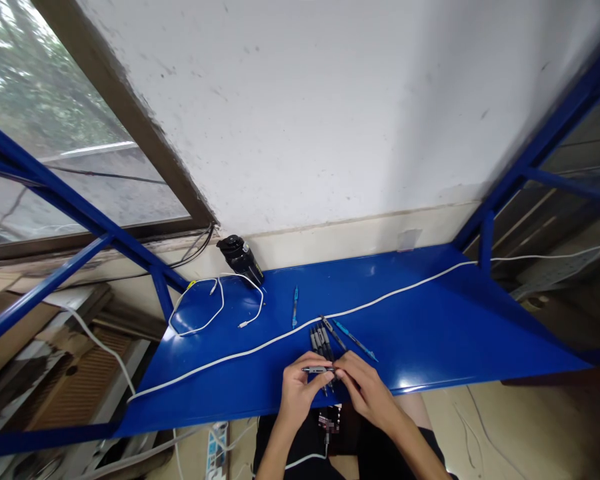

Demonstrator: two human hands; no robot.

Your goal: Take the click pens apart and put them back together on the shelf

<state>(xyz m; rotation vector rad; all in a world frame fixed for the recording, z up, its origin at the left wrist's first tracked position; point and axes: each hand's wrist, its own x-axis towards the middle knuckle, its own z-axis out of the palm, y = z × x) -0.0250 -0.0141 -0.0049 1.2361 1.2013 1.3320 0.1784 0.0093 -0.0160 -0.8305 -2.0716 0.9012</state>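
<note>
Left hand (297, 397), right hand (365, 390), pinching a pen (319, 369), print unreadable

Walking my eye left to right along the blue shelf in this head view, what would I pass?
Black bottle → lone blue pen → cluster of grey pens → slanting blue pen

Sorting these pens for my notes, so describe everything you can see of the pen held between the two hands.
The pen is slim and dark grey, with a shiny, metal-looking stretch along its barrel. It lies roughly level, held above the blue metal shelf by the left hand and the right hand. One end sticks out past the left hand's fingers; the other meets the right hand's fingers. A row of similar dark pens lies just beyond it. Finer details are too small to tell.
</note>
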